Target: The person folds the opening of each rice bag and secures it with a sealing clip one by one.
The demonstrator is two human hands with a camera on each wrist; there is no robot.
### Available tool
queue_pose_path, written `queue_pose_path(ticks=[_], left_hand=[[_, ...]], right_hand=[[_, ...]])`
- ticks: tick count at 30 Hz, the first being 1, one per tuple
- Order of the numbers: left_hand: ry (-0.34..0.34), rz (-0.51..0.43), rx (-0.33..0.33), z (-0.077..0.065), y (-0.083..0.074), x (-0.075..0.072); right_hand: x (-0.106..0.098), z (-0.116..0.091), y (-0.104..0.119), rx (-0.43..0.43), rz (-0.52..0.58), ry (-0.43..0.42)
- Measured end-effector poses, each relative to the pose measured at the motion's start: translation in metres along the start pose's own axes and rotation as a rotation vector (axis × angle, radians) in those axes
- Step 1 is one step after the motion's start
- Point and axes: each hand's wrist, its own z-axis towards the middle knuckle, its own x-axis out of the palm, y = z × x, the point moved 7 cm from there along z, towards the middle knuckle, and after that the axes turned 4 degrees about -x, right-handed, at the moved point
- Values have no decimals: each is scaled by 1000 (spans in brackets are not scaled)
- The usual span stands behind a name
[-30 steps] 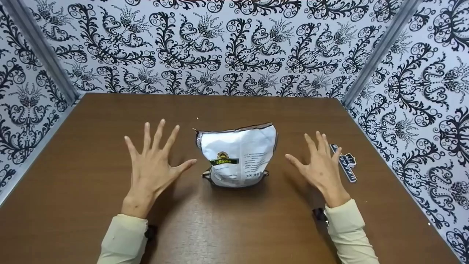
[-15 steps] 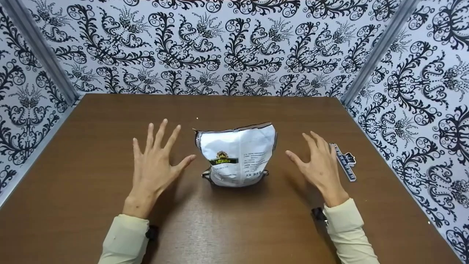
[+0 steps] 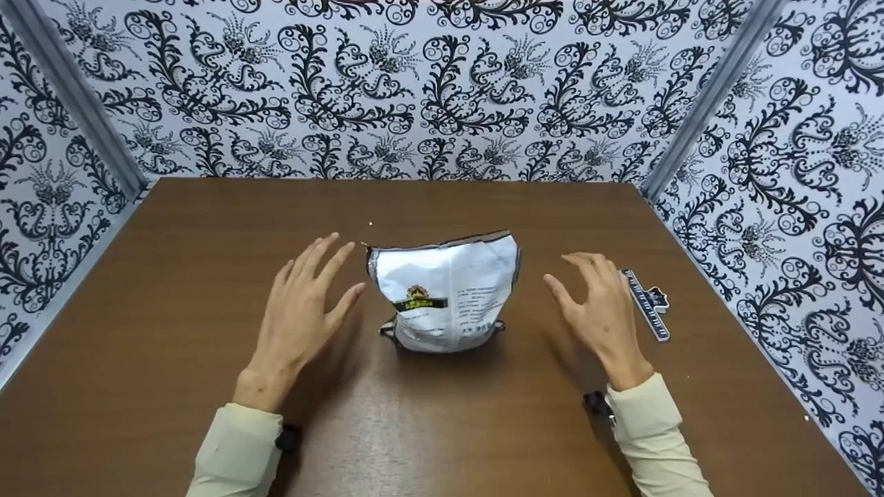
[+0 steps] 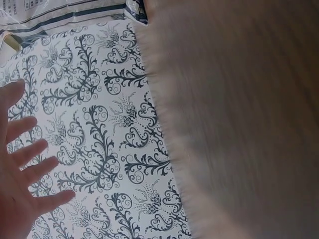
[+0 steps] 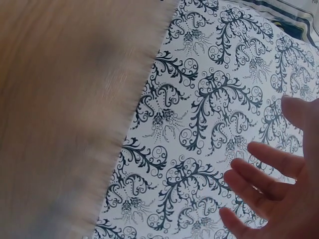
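Observation:
A white plastic bag [image 3: 452, 290] with dark edges, a small yellow and green logo and printed text stands on the brown table, between the two hands. To its left is my left hand [image 3: 297, 317], held above the table with fingers loosely extended and nothing in it. The right hand [image 3: 602, 314] hovers on the other side, fingers slightly bent, also holding nothing; neither touches the bag. Part of the bag [image 4: 65, 12] shows at the top of the left wrist view, and its striped edge [image 5: 284, 12] appears at the top right of the right wrist view.
A flat T-shaped piece [image 3: 649, 307] with a dark blue pattern lies on the table just right of the right hand. Walls with black scrollwork [image 3: 442, 90] enclose the back and sides of the brown table [image 3: 442, 428].
Both hands have drawn their spread fingers closer together. The left hand has shifted a little to the right, toward the bag. The bag stays where it was.

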Motion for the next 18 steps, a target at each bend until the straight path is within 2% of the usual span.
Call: queue_pose_path(ticks=[5, 14, 18], left_hand=[[-48, -33, 47, 0, -6, -2], [-32, -107, 31, -1, -10, -5], [-51, -142, 41, 0, -14, -7]], right_hand=[[0, 0, 5, -59, 1, -33], [-1, -1, 17, -168, 46, -74], [-2, -1, 22, -189, 61, -76]])
